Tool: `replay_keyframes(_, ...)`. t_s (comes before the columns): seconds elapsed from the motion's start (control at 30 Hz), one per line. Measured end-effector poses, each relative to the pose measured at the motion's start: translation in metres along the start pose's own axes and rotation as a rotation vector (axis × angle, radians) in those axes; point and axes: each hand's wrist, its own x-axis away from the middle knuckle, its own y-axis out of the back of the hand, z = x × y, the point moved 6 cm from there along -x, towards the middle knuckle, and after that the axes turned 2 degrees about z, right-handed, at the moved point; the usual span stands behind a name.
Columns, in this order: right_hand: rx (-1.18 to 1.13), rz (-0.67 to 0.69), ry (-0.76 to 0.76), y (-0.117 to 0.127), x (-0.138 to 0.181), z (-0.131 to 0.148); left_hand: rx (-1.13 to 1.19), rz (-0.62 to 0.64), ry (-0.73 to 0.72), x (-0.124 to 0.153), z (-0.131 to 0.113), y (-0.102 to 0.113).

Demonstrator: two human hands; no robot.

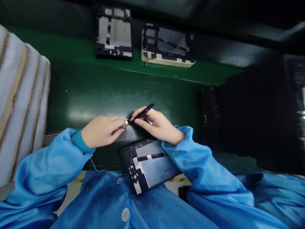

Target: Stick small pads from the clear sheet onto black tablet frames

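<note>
Writing shows only as a tiny dark mark on the grey plate of the opened tablet, too small to read. This one tablet has a black frame and a black strip across it. It lies at the near edge of the green worktop, just below both hands. The left hand closes its fingertips on one small shiny piece. The right hand pinches one black tool, whose tip touches that piece. Two far tablets lie on the shelf behind.

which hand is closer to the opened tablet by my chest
Right. The right hand, gripping a black tool, has its wrist at the far edge of the opened tablet. The left hand sits past the tablet's far left corner, apart from it.
</note>
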Motion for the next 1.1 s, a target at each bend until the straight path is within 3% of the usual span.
replay_keyframes(0.1, 0.043, 0.103, -0.014, -0.009, -0.019, -0.020, -0.057, 0.132, -0.047, -0.008, 0.019, -0.005)
replay_keyframes(0.2, 0.029, 0.125, -0.020, -0.010, -0.015, -0.019, -0.132, 0.185, -0.086, -0.009, 0.025, -0.011)
replay_keyframes(0.33, 0.060, 0.114, -0.036, -0.009, -0.011, -0.012, -0.322, 0.185, -0.154, -0.006, 0.021, -0.011)
replay_keyframes(0.53, 0.098, 0.136, -0.055, -0.005, -0.017, -0.004, -0.369, 0.168, -0.170, -0.007, 0.018, -0.010)
replay_keyframes(0.63, -0.106, -0.060, -0.138, -0.007, 0.016, 0.011, -0.395, 0.175, -0.181, -0.006, 0.019, -0.013)
replay_keyframes(0.73, -0.139, -0.497, -0.191, -0.023, 0.078, 0.023, -0.417, 0.143, -0.238, -0.004, 0.018, -0.013)
replay_keyframes(0.8, -0.084, -0.691, -0.182, -0.045, 0.115, 0.026, -0.425, 0.105, -0.284, -0.002, 0.017, -0.012)
replay_keyframes(0.93, 0.028, -0.752, -0.112, -0.076, 0.134, 0.021, -0.431, 0.053, -0.322, -0.001, 0.013, -0.010)
replay_keyframes(1.1, 0.085, -0.732, -0.125, -0.073, 0.127, 0.016, -0.438, 0.067, -0.278, -0.002, 0.013, -0.009)
